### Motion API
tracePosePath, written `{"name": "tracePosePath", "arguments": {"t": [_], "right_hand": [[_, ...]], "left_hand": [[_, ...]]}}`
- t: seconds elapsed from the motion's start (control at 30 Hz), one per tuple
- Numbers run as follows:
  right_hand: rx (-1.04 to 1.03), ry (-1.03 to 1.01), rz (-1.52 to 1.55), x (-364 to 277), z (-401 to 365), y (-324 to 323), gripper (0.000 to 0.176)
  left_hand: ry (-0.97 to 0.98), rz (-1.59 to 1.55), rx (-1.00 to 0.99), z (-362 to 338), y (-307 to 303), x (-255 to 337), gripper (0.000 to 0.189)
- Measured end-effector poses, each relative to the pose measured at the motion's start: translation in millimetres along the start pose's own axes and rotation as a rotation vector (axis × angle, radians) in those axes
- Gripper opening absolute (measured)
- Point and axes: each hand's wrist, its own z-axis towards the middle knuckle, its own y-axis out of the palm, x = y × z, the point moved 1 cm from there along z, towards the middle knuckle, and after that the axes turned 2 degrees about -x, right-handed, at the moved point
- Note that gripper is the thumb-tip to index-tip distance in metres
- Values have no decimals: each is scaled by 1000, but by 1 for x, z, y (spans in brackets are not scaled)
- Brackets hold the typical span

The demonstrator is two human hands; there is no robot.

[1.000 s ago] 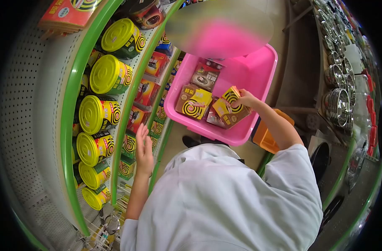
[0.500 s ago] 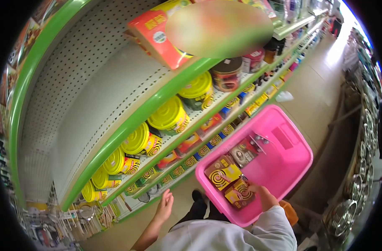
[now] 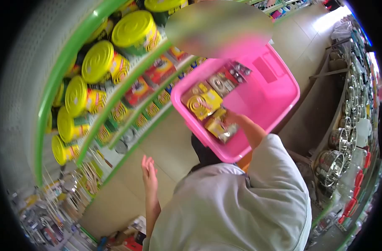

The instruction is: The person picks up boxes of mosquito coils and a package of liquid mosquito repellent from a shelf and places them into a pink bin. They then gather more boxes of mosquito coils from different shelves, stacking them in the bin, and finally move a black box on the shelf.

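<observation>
In the head view, the right hand (image 3: 229, 118) is inside the pink plastic rectangular tub (image 3: 258, 98) and touches a yellow-and-brown printed box (image 3: 216, 125). Just beside this box lies a yellow box with black spiral print (image 3: 202, 100), and next to it a brown-and-red box (image 3: 223, 82). The left hand (image 3: 149, 167) is raised and holds nothing, well apart from the tub. Round yellow-lidded canisters (image 3: 97, 62) stand on the green-edged shelf (image 3: 61, 90).

The pink tub (image 3: 253, 97) opens upward beside the packets (image 3: 202, 100), its raised walls (image 3: 285, 80) blocking sideways entry.
</observation>
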Motion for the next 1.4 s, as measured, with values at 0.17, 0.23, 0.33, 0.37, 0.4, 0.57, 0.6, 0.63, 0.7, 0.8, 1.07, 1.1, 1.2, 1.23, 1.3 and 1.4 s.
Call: {"name": "tracePosePath", "arguments": {"t": [0.17, 0.23, 0.33, 0.37, 0.4, 0.57, 0.6, 0.63, 0.7, 0.8, 1.07, 1.1, 1.2, 1.23, 1.3, 1.4], "right_hand": [[-12, 286, -102, -54, -75, -108, 59], [70, 212, -87, -68, -118, -142, 62], [304, 99, -3, -63, -180, -166, 60], [440, 48, 47, -60, -201, -169, 57], [460, 45, 47, -58, -218, -169, 57], [764, 134, 145, -50, -283, -162, 45], [779, 135, 151, -50, -288, -164, 45], [808, 149, 184, -50, -292, -168, 45], [834, 169, 227, -47, -301, -178, 44], [935, 139, 263, -25, -306, -198, 43], [1111, 300, 602, 111, -302, -268, 45], [1111, 281, 592, 132, -292, -279, 45], [873, 232, 637, 191, -261, -315, 46], [743, 221, 720, 212, -244, -321, 48], [589, 140, 676, 224, -226, -340, 50], [357, 139, 468, 219, -200, -364, 53]], "left_hand": [[24, -138, 103, -59, 12, -56, 52], [-9, -180, 130, -87, 22, -75, 53], [-77, -202, 121, -113, 35, -110, 53], [-128, -198, 106, -120, 39, -123, 53], [-109, -199, 101, -126, 44, -128, 53], [-43, -96, -20, -130, 65, -144, 53], [-28, -91, -24, -129, 69, -138, 53], [31, -53, -17, -126, 75, -131, 53], [86, -6, -11, -123, 88, -111, 53], [177, 76, -43, -112, 113, -80, 52], [654, 388, 134, -82, 211, 20, 44], [654, 374, 150, -74, 229, 33, 44], [778, 323, 226, -59, 288, 68, 36], [777, 300, 294, -62, 310, 68, 36], [572, 130, 144, -47, 356, 76, 36], [548, 226, 95, -64, 392, 124, 37]]}}
